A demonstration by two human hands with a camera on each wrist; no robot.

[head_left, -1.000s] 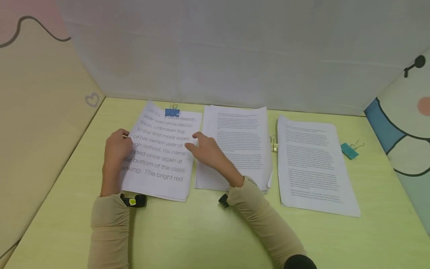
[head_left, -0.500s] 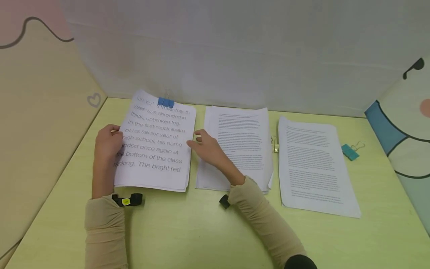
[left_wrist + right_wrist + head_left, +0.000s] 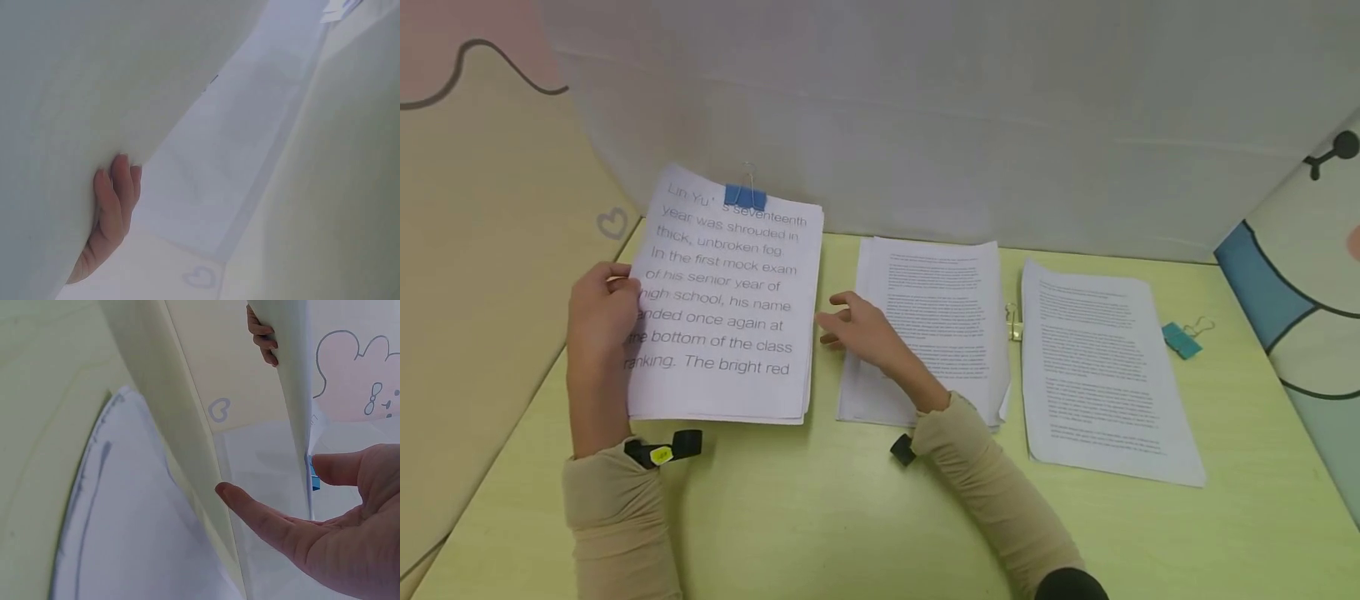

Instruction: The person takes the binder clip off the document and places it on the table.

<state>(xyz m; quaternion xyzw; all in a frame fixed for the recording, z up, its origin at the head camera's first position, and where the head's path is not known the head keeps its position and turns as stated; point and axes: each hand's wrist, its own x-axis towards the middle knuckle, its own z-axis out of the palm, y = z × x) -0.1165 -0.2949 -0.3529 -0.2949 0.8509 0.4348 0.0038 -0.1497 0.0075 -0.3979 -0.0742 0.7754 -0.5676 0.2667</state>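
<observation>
My left hand (image 3: 601, 312) grips a stack of printed sheets (image 3: 722, 333) by its left edge, the thumb on the front page. In the left wrist view, the fingers (image 3: 111, 212) lie along the back of the sheets. The stack is raised off the table and tilted, its large-print page facing me. A blue binder clip (image 3: 745, 197) sits on its top edge, wire handles up. Just off the stack's right edge, my right hand (image 3: 867, 333) hovers with thumb and fingers spread, holding nothing. It overlaps the left side of the middle paper stack (image 3: 936, 333).
A third stack of small-print pages (image 3: 1097, 375) lies to the right on the light green table (image 3: 820, 508). Between these two stacks is a gold binder clip (image 3: 1014, 329). A teal binder clip (image 3: 1182, 339) lies at the far right. A white back wall (image 3: 925, 125) stands behind.
My left hand has lifted the clipped stack off the table and moved it left and toward me. My right hand stays in nearly the same place, now apart from the stack.
</observation>
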